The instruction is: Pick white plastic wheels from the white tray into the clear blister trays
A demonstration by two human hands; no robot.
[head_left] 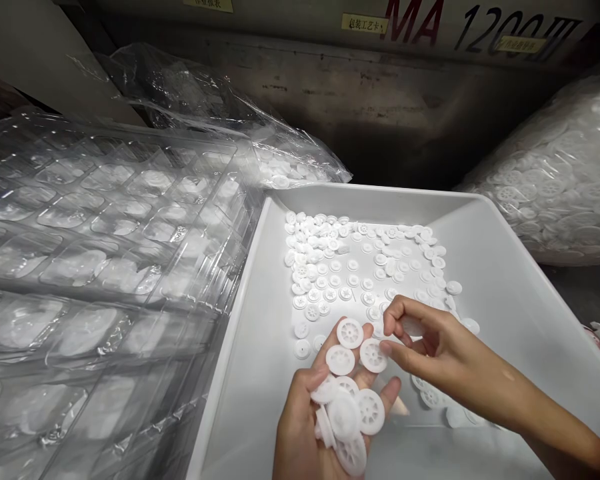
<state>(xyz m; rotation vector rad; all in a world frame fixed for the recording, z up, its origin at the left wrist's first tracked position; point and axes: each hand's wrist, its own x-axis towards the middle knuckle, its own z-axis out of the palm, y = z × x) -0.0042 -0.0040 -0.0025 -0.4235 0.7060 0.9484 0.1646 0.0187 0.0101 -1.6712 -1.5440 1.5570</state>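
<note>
My left hand (325, 400) is palm up over the grey bin and holds a pile of white plastic gears (343, 415). Several are heaped on the palm, while three lie spread along the fingers. Above the fingertips, my right hand (430, 340) has its thumb at the edge of one spoked gear (373, 355). Its fingers are curled, and another white disc (413, 325) shows behind them, apparently within the hand. More small white gears (347, 293) are strewn over the bin's floor, thickest at the far left corner.
The grey bin (520, 287) has high sloped walls. Stacked clear blister trays (80, 267) holding white parts stand at its left. Behind is a clear plastic bag (295, 167) with gears; a larger full bag (565, 180) bulges at the right. A machine panel (300, 60) closes the back.
</note>
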